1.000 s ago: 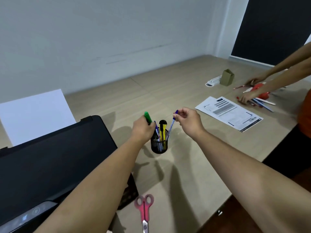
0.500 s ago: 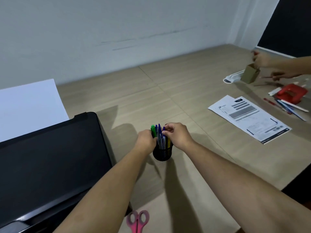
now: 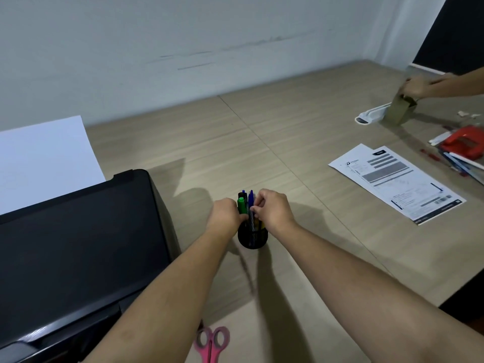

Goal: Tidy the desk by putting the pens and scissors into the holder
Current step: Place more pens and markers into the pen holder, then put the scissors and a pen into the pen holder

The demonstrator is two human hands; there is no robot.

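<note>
A black mesh holder (image 3: 252, 238) stands on the desk mid-frame with several pens in it, among them a green marker (image 3: 241, 204) and blue pens (image 3: 250, 199). My left hand (image 3: 225, 214) is at the holder's left rim, its fingers closed on the green marker. My right hand (image 3: 272, 208) is at the right rim, pinching a striped blue pen (image 3: 252, 218) that stands in the holder. Pink-handled scissors (image 3: 211, 341) lie on the desk near the bottom edge, between my forearms, apart from both hands.
A black printer (image 3: 73, 244) with a white sheet (image 3: 44, 158) fills the left. Printed papers (image 3: 398, 182) lie to the right. At the far right another person's hand (image 3: 416, 87) reaches into a cardboard box (image 3: 399, 111), near a red hole punch (image 3: 463, 144) and loose pens (image 3: 461, 163).
Both hands came down from above the holder and lowered the green marker and the blue pen into it. The view shifted, and the other person's hand moved to the cardboard box.
</note>
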